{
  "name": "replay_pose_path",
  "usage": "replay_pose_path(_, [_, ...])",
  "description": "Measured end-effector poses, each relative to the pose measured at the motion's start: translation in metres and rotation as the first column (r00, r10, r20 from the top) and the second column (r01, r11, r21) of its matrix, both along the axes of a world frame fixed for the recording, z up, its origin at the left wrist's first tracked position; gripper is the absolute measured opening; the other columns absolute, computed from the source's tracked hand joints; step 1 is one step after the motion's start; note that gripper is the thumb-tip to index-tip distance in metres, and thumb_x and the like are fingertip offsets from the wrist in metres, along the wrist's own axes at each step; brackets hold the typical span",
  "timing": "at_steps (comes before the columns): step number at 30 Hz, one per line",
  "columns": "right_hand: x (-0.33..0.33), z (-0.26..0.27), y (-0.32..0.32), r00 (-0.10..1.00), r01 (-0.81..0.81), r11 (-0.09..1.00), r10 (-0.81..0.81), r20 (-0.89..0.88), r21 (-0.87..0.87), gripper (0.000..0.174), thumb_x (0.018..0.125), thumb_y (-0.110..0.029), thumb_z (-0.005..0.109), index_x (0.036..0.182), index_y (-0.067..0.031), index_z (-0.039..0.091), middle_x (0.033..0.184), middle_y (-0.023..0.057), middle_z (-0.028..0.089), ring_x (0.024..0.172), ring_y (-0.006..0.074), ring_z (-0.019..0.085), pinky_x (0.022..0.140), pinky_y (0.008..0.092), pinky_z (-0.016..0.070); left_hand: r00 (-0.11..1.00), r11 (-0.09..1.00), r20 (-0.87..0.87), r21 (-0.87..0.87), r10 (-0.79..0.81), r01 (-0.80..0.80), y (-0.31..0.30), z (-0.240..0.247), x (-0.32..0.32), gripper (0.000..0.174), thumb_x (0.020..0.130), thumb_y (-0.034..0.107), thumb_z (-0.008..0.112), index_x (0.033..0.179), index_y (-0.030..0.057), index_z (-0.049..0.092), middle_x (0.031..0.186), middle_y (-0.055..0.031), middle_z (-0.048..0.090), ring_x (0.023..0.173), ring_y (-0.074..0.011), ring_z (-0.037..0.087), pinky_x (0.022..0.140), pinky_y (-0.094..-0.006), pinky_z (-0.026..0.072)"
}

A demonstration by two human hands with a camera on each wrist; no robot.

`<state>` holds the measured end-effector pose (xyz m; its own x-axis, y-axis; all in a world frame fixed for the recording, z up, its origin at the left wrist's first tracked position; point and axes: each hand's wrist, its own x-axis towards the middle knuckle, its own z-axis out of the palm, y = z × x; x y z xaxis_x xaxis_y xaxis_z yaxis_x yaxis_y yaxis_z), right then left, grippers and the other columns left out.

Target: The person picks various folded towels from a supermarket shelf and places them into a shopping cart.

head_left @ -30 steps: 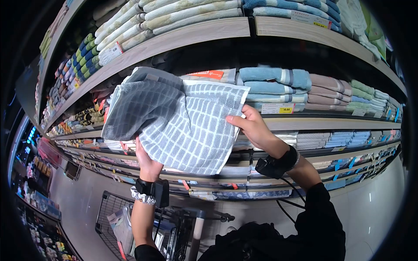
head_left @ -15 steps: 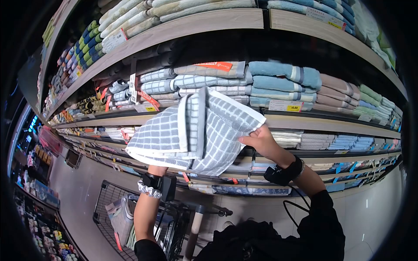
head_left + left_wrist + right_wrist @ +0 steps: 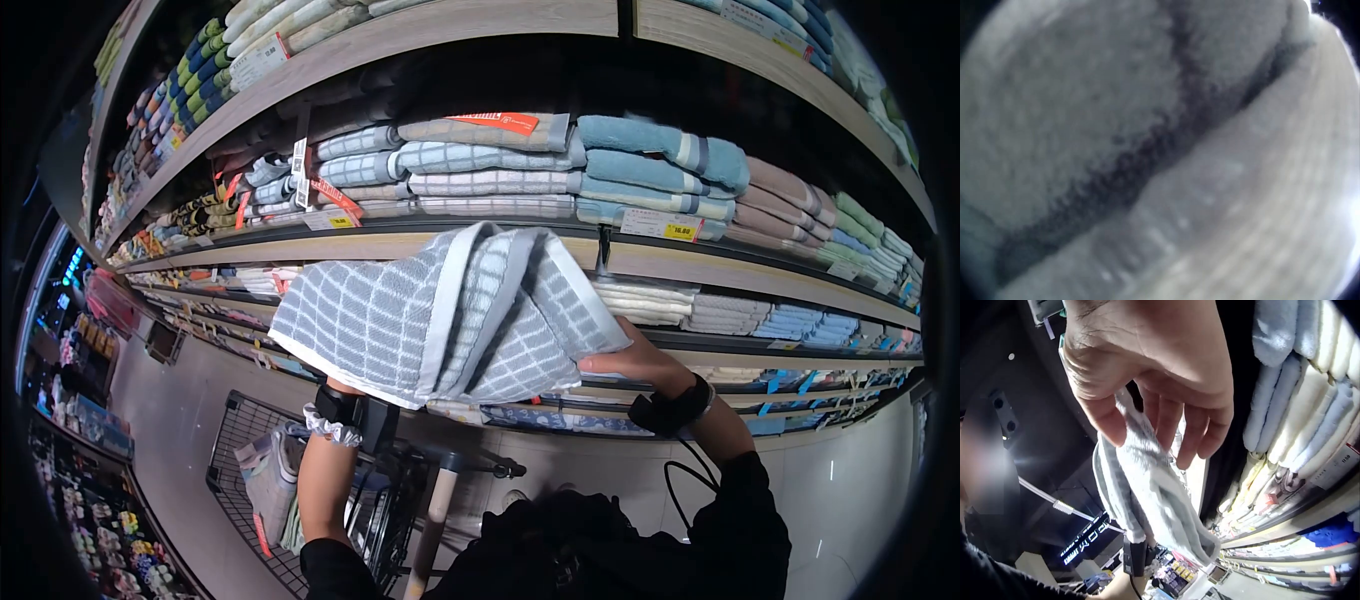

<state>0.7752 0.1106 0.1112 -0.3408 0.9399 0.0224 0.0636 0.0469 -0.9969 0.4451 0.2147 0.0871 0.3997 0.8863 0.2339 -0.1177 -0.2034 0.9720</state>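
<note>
A grey towel with a white grid pattern [image 3: 370, 320] is held up in front of the shelves in the head view, loosely folded over with its white-edged borders bunched in the middle. My right hand [image 3: 635, 360] pinches its right side, thumb on top. In the right wrist view, the thumb and bent fingers of that hand [image 3: 1154, 369] meet at the hanging cloth [image 3: 1154, 487]. My left wrist [image 3: 345, 388] comes up from below the towel's left part, which hides the left hand itself. Blurred towel fabric [image 3: 1072, 106] fills the left wrist view.
Folded checked towels [image 3: 480, 157] and teal towels [image 3: 660, 140] are stacked on the shelf behind, above a wooden shelf edge [image 3: 700, 272] with price tags. Below left stands a wire shopping cart [image 3: 222, 455] with folded textiles [image 3: 270, 480] in it.
The towel has come lower and away from the shelf stacks, and its draped part has been turned over. My right hand has moved right and down with its edge.
</note>
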Motion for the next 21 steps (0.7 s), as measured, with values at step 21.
replay_pose_path(21, [0.006,-0.024,0.005,0.980,0.193,0.836,-0.195,-0.050,0.514,0.056,0.061,-0.004,0.063,0.109,-0.0019,0.036,0.097,0.0094,0.048,0.087,0.0147,0.047,0.074,0.0225,0.0364,0.779,0.706,0.550,-0.421,-0.301,0.569,-0.018,-0.005,0.109,0.034,0.082,0.024,0.035,0.106,0.0008,0.040,0.105,-0.0128,0.045,0.095,-0.0238,0.045,0.078,-0.0349,0.0395])
